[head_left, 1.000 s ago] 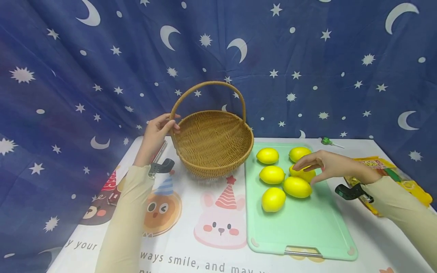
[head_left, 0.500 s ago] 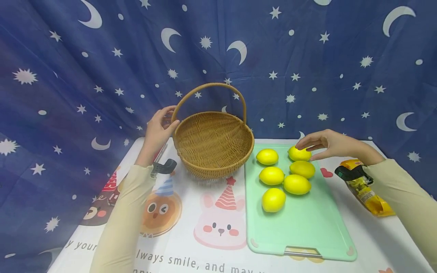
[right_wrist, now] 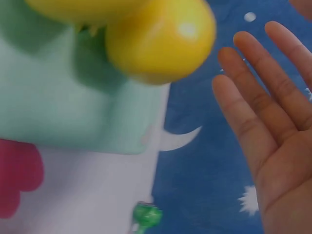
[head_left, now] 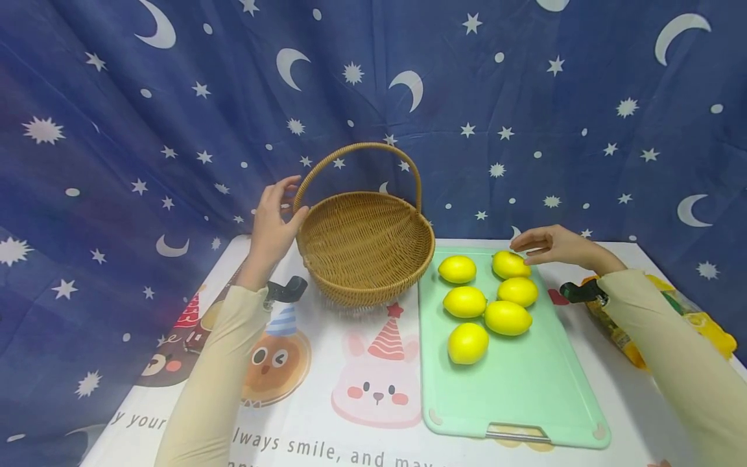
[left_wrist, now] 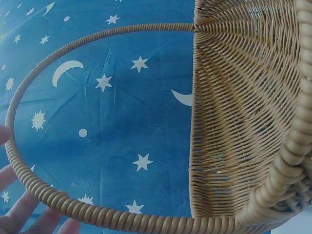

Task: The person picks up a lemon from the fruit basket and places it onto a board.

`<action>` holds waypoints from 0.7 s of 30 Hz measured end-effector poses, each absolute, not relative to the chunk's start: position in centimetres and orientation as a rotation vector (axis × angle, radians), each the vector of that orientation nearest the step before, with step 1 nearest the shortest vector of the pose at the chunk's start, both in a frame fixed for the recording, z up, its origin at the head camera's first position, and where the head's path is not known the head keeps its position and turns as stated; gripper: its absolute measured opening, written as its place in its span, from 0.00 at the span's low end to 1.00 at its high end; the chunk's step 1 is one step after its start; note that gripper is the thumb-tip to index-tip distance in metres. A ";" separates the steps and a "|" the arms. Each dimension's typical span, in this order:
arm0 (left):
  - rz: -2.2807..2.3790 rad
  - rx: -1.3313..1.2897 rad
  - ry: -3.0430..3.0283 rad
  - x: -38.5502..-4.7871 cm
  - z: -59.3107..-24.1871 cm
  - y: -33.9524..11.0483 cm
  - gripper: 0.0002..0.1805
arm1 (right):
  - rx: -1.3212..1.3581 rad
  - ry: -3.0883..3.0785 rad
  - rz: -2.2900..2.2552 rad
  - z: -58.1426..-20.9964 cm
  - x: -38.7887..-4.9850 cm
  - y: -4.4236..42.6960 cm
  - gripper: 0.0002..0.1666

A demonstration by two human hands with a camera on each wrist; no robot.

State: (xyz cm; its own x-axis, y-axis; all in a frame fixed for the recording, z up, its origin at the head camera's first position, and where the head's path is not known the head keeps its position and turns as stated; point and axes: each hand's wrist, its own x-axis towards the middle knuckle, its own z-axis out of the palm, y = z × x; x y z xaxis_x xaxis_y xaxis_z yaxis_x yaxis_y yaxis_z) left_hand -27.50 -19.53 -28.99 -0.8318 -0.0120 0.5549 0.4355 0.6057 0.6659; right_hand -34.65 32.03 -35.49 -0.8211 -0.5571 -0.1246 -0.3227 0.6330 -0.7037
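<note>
A brown wicker basket [head_left: 364, 250] with a tall arched handle [head_left: 362, 146] stands at the back middle of the table. My left hand [head_left: 273, 224] is at the handle's left side, thumb in front and fingers behind it. In the left wrist view those fingers [left_wrist: 22, 209] look loose around the handle [left_wrist: 87, 209]. Several yellow lemons lie on a mint-green cutting board [head_left: 513, 395]. My right hand [head_left: 554, 245] hovers by the far right lemon [head_left: 509, 264]. The right wrist view shows its fingers [right_wrist: 263, 87] extended and apart from a lemon [right_wrist: 161, 41].
A yellow snack bag [head_left: 709, 331] lies right of the board, partly hidden by my right sleeve. A green lollipop [right_wrist: 146, 214] lies behind the board. The starry blue curtain [head_left: 496, 130] hangs behind the white printed tablecloth [head_left: 315, 428].
My right hand has moved up and away to the far right lemon. The lemons there have shifted slightly. My left fingers have loosened and risen a little on the handle.
</note>
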 end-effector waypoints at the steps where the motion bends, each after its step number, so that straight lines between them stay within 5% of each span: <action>1: -1.149 -0.332 -2.327 -27.5 -29.1 -19.5 0.27 | -0.686 2.524 -0.992 -35.9 -34.9 32.2 0.27; 13: -1.140 -0.279 -2.329 -27.7 -29.1 -19.2 0.21 | -0.634 2.503 -0.991 -37.7 -35.7 32.6 0.30; 21: -0.691 -0.345 -2.048 -27.2 -28.7 -17.6 0.24 | -0.675 2.604 -0.949 -35.2 -35.5 32.4 0.30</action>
